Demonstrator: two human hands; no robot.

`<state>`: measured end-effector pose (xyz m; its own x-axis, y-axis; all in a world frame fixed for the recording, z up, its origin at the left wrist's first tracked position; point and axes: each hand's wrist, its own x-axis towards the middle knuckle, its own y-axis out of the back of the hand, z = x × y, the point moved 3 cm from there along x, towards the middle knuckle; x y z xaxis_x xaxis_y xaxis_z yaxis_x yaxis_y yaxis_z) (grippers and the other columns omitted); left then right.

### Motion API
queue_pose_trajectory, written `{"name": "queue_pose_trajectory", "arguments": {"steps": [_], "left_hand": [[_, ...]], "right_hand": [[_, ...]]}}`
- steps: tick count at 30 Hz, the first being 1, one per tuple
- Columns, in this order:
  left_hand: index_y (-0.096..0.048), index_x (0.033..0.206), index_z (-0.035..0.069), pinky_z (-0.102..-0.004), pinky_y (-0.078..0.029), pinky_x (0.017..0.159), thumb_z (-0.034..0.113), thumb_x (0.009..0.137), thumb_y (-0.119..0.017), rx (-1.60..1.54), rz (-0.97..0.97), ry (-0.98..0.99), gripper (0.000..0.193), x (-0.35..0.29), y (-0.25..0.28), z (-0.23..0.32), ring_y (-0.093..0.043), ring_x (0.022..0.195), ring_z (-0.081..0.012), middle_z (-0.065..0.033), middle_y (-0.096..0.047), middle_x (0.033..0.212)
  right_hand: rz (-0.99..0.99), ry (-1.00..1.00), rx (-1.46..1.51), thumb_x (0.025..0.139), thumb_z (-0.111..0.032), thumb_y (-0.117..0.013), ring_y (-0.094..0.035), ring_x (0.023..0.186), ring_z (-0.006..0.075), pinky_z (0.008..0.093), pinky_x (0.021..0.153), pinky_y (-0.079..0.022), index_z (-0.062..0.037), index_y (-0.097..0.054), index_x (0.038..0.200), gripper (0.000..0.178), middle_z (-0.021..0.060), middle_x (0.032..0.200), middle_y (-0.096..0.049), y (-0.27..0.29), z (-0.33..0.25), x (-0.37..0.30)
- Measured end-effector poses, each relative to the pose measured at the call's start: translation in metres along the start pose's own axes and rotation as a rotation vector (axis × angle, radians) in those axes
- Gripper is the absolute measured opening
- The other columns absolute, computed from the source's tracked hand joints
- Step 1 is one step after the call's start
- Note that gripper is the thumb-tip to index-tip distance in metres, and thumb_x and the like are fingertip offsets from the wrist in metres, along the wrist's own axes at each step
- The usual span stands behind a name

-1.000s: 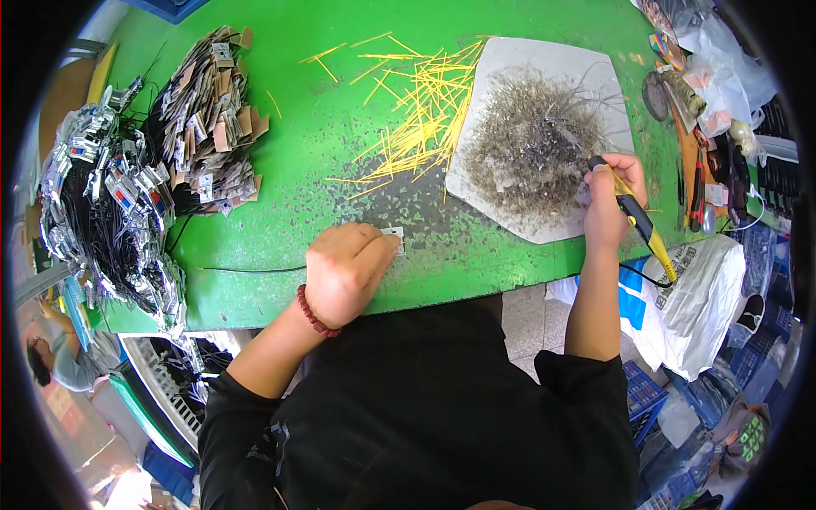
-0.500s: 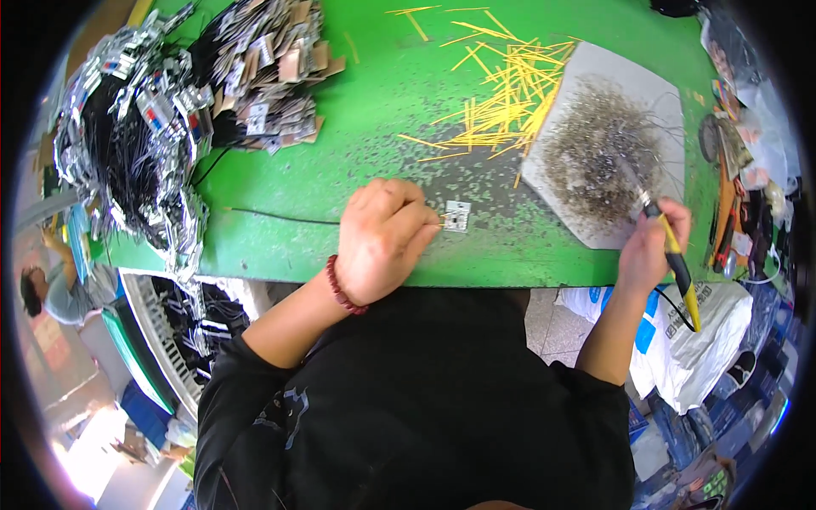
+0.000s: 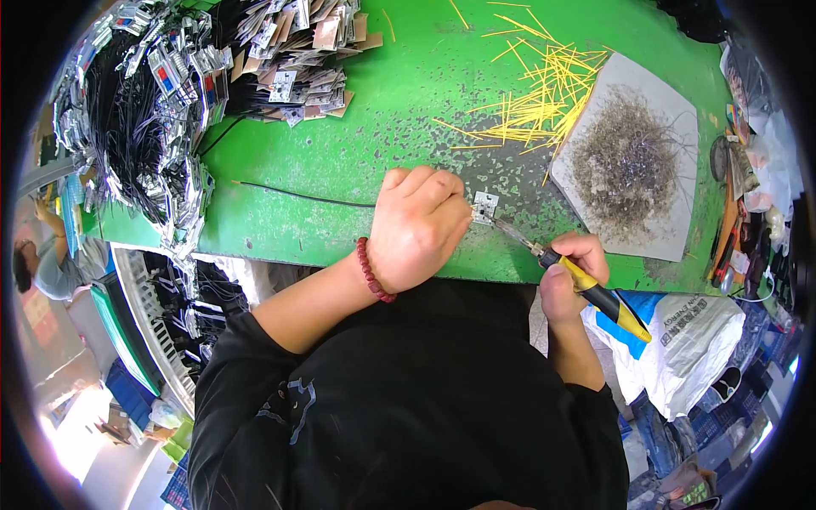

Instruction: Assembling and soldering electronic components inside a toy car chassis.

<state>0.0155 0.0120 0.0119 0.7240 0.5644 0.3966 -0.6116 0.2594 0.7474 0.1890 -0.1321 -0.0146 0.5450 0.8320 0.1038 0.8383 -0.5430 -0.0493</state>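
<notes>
A small white circuit board (image 3: 484, 206) lies on the green bench, just past the fingertips of my left hand (image 3: 421, 228). That hand is closed around a thin black cable (image 3: 306, 198), whose free end trails leftward; the gripped end is mostly hidden by my fingers, close to the board's left edge. My right hand (image 3: 571, 274) grips a yellow and black soldering iron (image 3: 599, 295). Its metal tip slants up and left and reaches the lower right edge of the board; whether it touches is too small to tell.
Right of the hands, a pale board (image 3: 684, 191) carries a dark tangled heap of metal wool (image 3: 629, 166). Yellow thin sticks (image 3: 544, 98) lie scattered beside it. At the left are stacked small boards (image 3: 293, 64) and bundled black cables with silver ends (image 3: 183, 102). White bags (image 3: 688, 340) hang below the bench's right edge.
My right hand has brought the soldering iron leftward from the metal wool to the circuit board. The left hand still pinches the cable beside the board. The whole view has shifted slightly.
</notes>
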Motion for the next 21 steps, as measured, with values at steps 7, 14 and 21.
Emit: {"name": "queue_pose_trajectory", "arguments": {"steps": [7,14,21], "left_hand": [[-0.06,0.071,0.012,-0.0354,-0.037,0.071,0.008,0.069,-0.071,0.006,-0.004,-0.006,0.012,0.0027,0.0,0.0014,-0.055,0.08,-0.019,-0.0006,-0.057,0.086],[-0.059,0.072,0.012,-0.0354,-0.036,0.07,0.008,0.069,-0.07,0.0,-0.003,-0.017,0.012,0.0033,-0.0006,0.0008,-0.055,0.079,-0.019,-0.0007,-0.057,0.086],[-0.059,0.071,0.012,-0.0354,-0.036,0.07,0.008,0.068,-0.07,0.02,0.013,-0.027,0.012,0.0025,-0.0011,0.0005,-0.055,0.079,-0.0189,-0.0009,-0.057,0.086]], "right_hand": [[-0.082,0.112,-0.101,0.079,-0.027,-0.076,-0.048,0.06,0.01,0.024,0.053,-0.036,-0.0006,-0.058,0.091,0.034,0.0077,0.078,-0.06,-0.003,-0.0021,0.0032],[-0.105,0.107,-0.145,0.08,-0.026,-0.076,-0.05,0.06,0.0115,0.0247,0.054,-0.038,0.0,-0.058,0.091,0.033,0.0091,0.077,-0.06,-0.0055,-0.0043,0.0046],[0.001,0.109,-0.046,0.082,-0.029,-0.076,-0.051,0.07,0.0134,0.0259,0.062,-0.04,-0.0007,-0.056,0.094,0.037,0.0105,0.085,-0.058,0.0015,-0.0031,-0.0042]]}}
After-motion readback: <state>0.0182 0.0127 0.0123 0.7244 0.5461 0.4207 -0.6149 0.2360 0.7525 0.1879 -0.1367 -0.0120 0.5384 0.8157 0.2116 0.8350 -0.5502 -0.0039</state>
